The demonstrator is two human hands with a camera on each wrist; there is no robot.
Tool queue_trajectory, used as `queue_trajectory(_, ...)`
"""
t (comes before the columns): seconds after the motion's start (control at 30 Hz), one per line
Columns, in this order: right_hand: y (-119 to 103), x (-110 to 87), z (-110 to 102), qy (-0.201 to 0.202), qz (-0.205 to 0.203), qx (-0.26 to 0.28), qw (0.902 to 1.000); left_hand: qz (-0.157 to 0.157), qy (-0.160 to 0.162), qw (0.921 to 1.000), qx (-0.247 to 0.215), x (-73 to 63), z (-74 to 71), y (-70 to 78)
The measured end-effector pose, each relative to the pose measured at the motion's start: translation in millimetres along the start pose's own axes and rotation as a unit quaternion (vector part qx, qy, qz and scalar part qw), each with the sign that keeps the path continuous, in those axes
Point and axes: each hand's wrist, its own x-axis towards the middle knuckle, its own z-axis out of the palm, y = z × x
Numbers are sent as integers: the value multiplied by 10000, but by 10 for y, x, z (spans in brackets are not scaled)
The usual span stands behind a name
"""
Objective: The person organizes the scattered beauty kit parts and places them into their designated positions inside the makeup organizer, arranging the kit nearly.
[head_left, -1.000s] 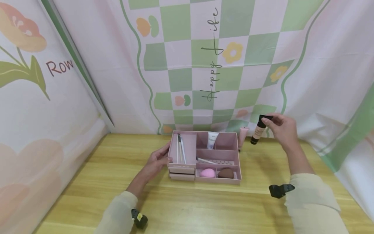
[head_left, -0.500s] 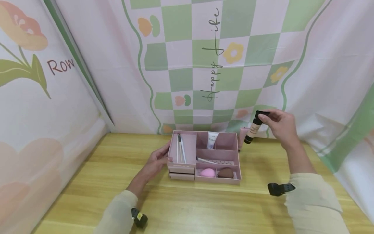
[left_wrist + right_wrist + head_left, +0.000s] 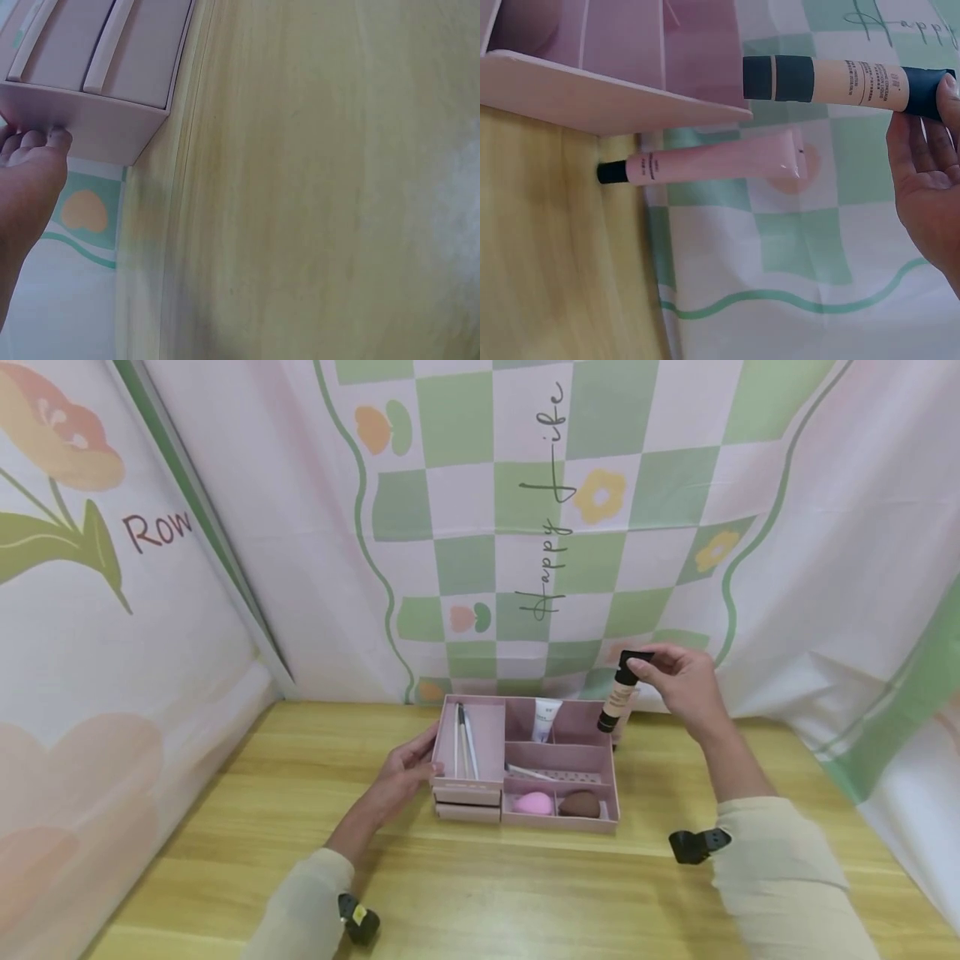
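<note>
My right hand pinches a tube of foundation by its black flat end, thumb against fingers. The tube is beige with a black cap pointing down, tilted, over the back right corner of a pink makeup organizer. In the right wrist view, the foundation tube stands clear of the fingers along most of its length. Fingers of my left hand rest against the organizer's left side, the thumb near its front corner. The left wrist view has the left hand touching the side wall below two drawer fronts.
A pink tube stands cap-down just right of the organizer. The organizer holds a white tube, slim brushes, a pink makeup sponge and a brown makeup sponge. A patterned curtain hangs behind the wooden table.
My right hand has carried the foundation tube leftward, past the standing pink tube, to the organizer's back right corner. The left hand and the organizer have stayed in place.
</note>
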Motion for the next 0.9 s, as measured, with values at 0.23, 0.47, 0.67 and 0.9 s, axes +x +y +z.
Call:
queue_trajectory(0.23, 28, 7, 182, -144, 130, 274, 9994, -27, 13, 10000, 31, -13, -3, 2)
queue_trajectory(0.47, 86, -19, 356, -333, 270, 186, 9989, -75, 39, 10000, 37, -6, -13, -9)
queue_trajectory(0.67, 219, -47, 477, -430, 380, -53, 9983, -38, -1, 10000, 6, 2, -15, -23)
queue_trajectory(0.9, 341, -96, 578, -549, 481, -137, 9972, -51, 54, 10000, 20, 14, -13, -29)
